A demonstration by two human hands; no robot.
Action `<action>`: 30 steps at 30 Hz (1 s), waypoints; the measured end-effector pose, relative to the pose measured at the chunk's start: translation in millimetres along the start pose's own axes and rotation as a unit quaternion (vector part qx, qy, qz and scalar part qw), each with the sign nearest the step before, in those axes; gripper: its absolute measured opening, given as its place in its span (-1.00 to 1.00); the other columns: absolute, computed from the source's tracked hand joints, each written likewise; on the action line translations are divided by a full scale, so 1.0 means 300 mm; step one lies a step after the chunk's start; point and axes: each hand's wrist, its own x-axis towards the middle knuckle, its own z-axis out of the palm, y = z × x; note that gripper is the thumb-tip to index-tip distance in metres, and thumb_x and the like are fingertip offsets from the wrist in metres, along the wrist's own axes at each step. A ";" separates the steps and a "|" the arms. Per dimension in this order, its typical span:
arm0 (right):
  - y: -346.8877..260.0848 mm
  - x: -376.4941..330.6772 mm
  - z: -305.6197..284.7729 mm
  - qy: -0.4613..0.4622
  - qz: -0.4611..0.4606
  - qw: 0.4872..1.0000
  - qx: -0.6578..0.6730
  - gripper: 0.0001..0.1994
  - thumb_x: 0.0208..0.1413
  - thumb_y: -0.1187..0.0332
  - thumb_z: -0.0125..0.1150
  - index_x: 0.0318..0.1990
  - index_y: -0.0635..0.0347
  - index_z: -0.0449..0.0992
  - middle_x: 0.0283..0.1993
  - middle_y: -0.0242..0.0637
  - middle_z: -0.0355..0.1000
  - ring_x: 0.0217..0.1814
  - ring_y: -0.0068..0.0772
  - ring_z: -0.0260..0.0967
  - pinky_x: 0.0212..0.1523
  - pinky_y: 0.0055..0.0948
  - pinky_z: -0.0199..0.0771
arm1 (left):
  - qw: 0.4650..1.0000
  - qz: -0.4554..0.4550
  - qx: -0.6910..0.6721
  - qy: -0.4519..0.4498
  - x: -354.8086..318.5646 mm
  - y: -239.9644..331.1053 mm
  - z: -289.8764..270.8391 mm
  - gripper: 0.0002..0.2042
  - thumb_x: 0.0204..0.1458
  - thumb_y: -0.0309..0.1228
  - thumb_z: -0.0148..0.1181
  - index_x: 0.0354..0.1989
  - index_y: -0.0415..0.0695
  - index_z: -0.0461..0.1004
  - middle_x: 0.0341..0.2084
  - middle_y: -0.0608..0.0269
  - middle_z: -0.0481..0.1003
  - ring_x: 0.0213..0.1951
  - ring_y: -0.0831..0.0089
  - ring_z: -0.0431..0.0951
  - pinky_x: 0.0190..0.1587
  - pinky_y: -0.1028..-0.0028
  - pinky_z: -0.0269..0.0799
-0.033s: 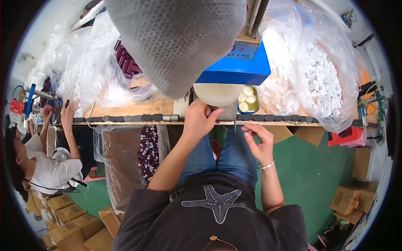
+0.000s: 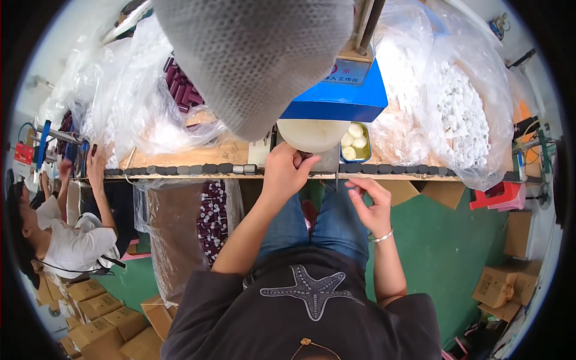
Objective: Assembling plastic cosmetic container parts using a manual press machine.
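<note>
My left hand (image 2: 288, 171) is closed at the bench's front edge, right under a translucent whitish round piece (image 2: 313, 135) on a blue machine (image 2: 345, 96). A small dark thing seems to be pinched in its fingers, mostly hidden. To the right, in front of the bench edge, my right hand (image 2: 373, 205) has its fingers loosely bent and the thumb apart, with nothing visible in it. A thin metal bar (image 2: 337, 181) sticks out from the edge between both hands. Close to the right hand stands a small tray (image 2: 367, 157) with several cream-coloured round pieces.
Purple tubes (image 2: 182, 87) lie in clear plastic at the left, white caps (image 2: 465, 117) in plastic at the right. Below the bench edge hangs an open bag (image 2: 174, 222) beside purple-and-white pieces (image 2: 213, 222). A person (image 2: 78, 240) works at far left. Cartons (image 2: 108, 318) stand behind.
At the far left, the other person's hand has shifted slightly. My own two hands look the same.
</note>
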 end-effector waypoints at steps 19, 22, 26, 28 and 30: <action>-0.007 -0.024 -0.031 0.017 0.011 1.000 -0.012 -0.77 -0.04 0.61 0.26 -0.17 0.32 0.57 -0.27 -0.22 0.56 -0.40 -0.49 0.42 -0.36 -0.57 0.40 | 0.993 -0.005 -0.101 0.057 -0.019 -0.026 0.029 -0.71 -0.16 -0.58 0.37 -0.22 -0.26 0.49 -0.52 0.26 0.44 -0.56 0.52 0.36 -0.50 0.54 0.30; -0.007 -0.036 -0.035 0.018 0.016 1.000 -0.010 -0.77 -0.04 0.62 0.26 -0.17 0.32 0.57 -0.27 -0.22 0.56 -0.40 -0.49 0.42 -0.36 -0.57 0.41 | 0.995 0.002 -0.082 0.061 -0.021 -0.018 0.037 -0.75 -0.16 -0.57 0.38 -0.27 -0.26 0.50 -0.54 0.28 0.43 -0.57 0.58 0.34 -0.51 0.56 0.28; 0.000 -0.041 -0.045 0.030 0.020 0.999 -0.013 -0.79 -0.05 0.61 0.28 -0.20 0.30 0.58 -0.28 -0.21 0.57 -0.36 -0.45 0.47 -0.34 -0.55 0.45 | 0.995 0.040 -0.087 0.039 -0.005 -0.016 0.035 -0.76 -0.16 -0.56 0.40 -0.29 -0.26 0.50 -0.53 0.27 0.45 -0.56 0.56 0.39 -0.50 0.56 0.31; 0.004 -0.017 -0.102 0.068 -0.019 0.994 -0.082 -0.82 -0.04 0.60 0.28 -0.23 0.29 0.59 -0.29 -0.21 0.57 -0.35 -0.43 0.49 -0.33 -0.54 0.46 | 0.998 0.039 -0.031 0.039 -0.012 -0.019 0.028 -0.76 -0.17 -0.56 0.41 -0.30 -0.25 0.52 -0.51 0.25 0.49 -0.54 0.53 0.45 -0.48 0.55 0.35; 0.036 0.030 -0.205 0.159 -0.046 0.975 -0.151 -0.89 -0.03 0.58 0.30 -0.30 0.29 0.59 -0.33 -0.22 0.58 -0.33 -0.42 0.53 -0.32 -0.53 0.48 | 0.998 0.053 -0.007 0.042 -0.025 -0.028 0.010 -0.75 -0.18 -0.57 0.41 -0.28 -0.23 0.53 -0.50 0.24 0.51 -0.53 0.51 0.47 -0.46 0.53 0.37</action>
